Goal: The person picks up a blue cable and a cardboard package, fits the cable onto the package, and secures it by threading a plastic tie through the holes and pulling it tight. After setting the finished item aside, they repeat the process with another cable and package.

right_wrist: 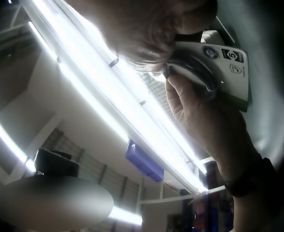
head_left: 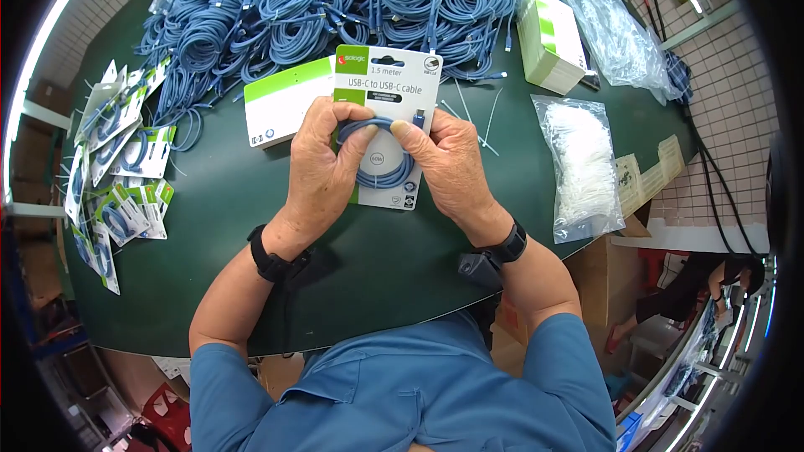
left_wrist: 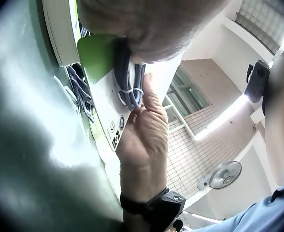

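Note:
In the head view a white and green printed card (head_left: 385,75) labelled USB-C to USB-C cable is held upright, face up toward the camera. A coiled blue cable (head_left: 385,177) lies on its front, with a connector showing at the right edge. My left hand (head_left: 322,155) grips the card's left side, thumb pressing on the coil. From the other side my right hand (head_left: 456,163) pinches the card, its thumb on the upper part of the coil. A white tie binds the coil (left_wrist: 130,82) in the left wrist view. The fingers behind the card are hidden.
A big heap of coiled blue cables (head_left: 293,12) covers the table's far side. Behind the card lies a stack of blank cards (head_left: 289,100); another stack (head_left: 548,46) stands right. Finished carded cables (head_left: 126,151) pile at left. A bag of white ties (head_left: 579,167) lies right.

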Demonstrator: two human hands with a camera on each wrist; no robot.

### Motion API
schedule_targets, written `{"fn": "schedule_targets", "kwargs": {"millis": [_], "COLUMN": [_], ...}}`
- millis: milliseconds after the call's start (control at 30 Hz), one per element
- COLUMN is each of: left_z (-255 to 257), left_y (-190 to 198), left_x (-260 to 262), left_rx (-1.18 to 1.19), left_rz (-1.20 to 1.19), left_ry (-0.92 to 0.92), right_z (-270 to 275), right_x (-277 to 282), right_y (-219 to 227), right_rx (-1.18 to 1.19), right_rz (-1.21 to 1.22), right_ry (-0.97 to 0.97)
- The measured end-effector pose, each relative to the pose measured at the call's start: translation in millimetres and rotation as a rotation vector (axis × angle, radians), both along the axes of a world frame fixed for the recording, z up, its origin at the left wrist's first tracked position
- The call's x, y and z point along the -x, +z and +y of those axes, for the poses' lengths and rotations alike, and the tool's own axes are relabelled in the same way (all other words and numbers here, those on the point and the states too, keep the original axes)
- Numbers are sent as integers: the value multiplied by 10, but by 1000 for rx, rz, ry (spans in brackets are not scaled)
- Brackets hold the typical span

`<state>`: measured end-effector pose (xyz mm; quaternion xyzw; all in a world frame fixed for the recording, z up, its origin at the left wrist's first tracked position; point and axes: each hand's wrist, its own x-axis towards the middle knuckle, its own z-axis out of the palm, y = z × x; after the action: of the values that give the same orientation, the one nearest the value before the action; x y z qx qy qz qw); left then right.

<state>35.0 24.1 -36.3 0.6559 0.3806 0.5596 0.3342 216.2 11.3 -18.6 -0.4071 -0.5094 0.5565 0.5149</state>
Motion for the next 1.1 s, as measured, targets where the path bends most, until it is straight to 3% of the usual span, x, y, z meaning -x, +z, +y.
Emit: {"fn": "schedule_targets", "kwargs": {"millis": [133,433,533,700,800,867,933,967,1067,1100], "left_z": [14,-39,-125,-109,-62,9,56,43,21,3], "left_y": [-4,106,257,240,145,201,312,367,531,514], "left_x": [58,13,-83,-17,88,189,283,309,367,355], "left_rx": [76,11,156,290,550,538,498,507,447,448], "left_rz": [18,-6,-305,-275,-222,-120,86,78,398,394], "left_ry": [-48,-18,44,-92,-199,-230,-295,-286,-284,-272], "right_z": [3,14,51,74,106,140,206,215,298,279], "right_x": [-12,-24,-46,-73,-90,-132,-236,-324,-509,-494], "right_y": [14,44,-52,-93,-58,47,237,242,330,364], "right_rx": [10,-22,-17,36,16,18,-168,-159,-616,-621], "right_rz": [-38,5,117,254,218,198,-33,-37,-584,-582], "right_ry": [25,41,-5,-36,-26,-16,-232,-221,-478,-466]}}
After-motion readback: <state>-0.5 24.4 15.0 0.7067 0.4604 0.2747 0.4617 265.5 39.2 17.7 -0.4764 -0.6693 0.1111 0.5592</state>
